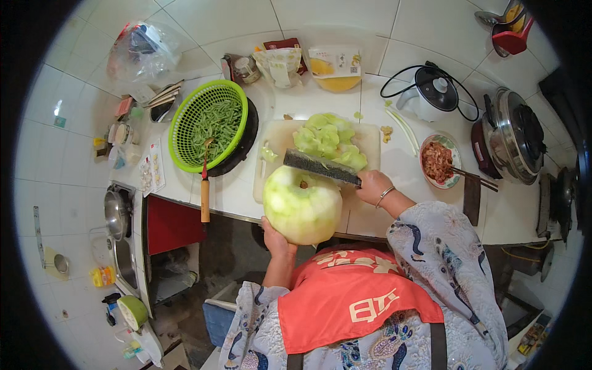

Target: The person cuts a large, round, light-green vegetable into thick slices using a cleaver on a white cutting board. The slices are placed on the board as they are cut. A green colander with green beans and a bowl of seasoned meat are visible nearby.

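Observation:
My left hand (279,239) is wrapped under the lower left side of a large, round, pale green-white gourd (303,213), holding it up at the counter's front edge. The gourd's skin looks pared away, and a small brown stem spot shows on top. In my right hand (374,187) is a cleaver (322,169) with a dark, broad blade, held across the gourd's far upper side. Whether the edge touches the flesh, I cannot tell. Just beyond, thin green peelings (330,139) lie heaped on a pale cutting board (264,179).
A green colander (174,132) of cut green beans stands left, a wooden-handled utensil (205,197) leaning out over the edge. On the right are a bowl of meat (436,161) with chopsticks, a lidded white pot (425,102) and a steel cooker (512,135). Bags (336,68) line the back wall.

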A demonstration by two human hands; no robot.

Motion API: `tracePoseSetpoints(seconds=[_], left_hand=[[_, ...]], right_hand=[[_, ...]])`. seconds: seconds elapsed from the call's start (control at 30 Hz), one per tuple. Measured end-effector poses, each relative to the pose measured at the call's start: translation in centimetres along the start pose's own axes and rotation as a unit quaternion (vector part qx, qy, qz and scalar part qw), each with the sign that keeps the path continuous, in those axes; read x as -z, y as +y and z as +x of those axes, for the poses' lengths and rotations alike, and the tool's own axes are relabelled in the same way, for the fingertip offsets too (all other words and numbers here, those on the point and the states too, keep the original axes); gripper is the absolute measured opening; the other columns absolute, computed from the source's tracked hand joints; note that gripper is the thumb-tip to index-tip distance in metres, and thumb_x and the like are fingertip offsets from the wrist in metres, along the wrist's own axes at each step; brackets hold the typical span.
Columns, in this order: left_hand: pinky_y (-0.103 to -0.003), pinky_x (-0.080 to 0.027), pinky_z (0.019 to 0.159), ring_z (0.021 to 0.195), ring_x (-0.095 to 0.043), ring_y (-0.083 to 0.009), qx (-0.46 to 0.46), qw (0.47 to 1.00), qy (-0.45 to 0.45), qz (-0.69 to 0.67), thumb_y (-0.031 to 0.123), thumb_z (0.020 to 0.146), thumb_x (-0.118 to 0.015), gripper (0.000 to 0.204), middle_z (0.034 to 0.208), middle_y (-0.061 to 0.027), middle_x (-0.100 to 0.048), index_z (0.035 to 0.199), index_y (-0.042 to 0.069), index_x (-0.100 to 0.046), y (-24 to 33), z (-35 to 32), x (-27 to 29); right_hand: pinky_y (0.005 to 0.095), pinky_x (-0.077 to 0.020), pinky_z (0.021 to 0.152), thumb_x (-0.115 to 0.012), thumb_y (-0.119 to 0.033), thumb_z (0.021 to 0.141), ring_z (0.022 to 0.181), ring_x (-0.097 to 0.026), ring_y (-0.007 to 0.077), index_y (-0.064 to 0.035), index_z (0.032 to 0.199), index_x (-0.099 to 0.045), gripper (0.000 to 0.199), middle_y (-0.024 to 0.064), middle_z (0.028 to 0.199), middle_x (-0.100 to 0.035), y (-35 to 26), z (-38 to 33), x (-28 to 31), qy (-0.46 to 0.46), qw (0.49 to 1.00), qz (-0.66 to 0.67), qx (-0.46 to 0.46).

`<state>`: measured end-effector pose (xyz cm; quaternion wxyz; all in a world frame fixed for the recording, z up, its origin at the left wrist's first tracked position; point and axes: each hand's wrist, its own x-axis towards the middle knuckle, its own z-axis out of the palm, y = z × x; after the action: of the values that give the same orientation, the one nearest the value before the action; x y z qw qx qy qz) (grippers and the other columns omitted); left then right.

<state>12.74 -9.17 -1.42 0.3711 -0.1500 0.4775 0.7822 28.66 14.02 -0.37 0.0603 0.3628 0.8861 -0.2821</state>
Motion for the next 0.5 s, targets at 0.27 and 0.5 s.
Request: tracePoseSetpoints(seconds=[0.27,0.5], left_hand=[[-0.040,-0.045,0.096,0.115,-0.052,-0.0278,0.001,1.000,0.016,-0.004,0.042,0.100,-0.027,0.053,0.130,-0.0155,-0.050,0.130,0.000,-0.042,0.9,-0.2,-0.2],[-0.040,-0.046,0.093,0.111,-0.055,-0.0274,0.027,0.999,-0.039,0.019,0.043,0.099,-0.031,0.054,0.126,-0.0158,-0.053,0.129,-0.001,-0.044,2.3,2.0,0.9]], right_hand=[[0.0360,-0.0474,0.045,-0.059,-0.024,0.071,0.041,-0.056,0.0260,0.0038,0.071,-0.061,0.028,0.0172,0.057,-0.059,0.6,-1.3,0.0,-0.085,0.963,0.240,-0.085],[0.0431,-0.0487,0.067,-0.062,-0.028,0.070,0.068,-0.060,0.0381,0.0015,0.070,-0.060,0.029,0.0237,0.070,-0.061,3.6,-3.6,-0.3,-0.011,0.986,0.142,-0.092]])
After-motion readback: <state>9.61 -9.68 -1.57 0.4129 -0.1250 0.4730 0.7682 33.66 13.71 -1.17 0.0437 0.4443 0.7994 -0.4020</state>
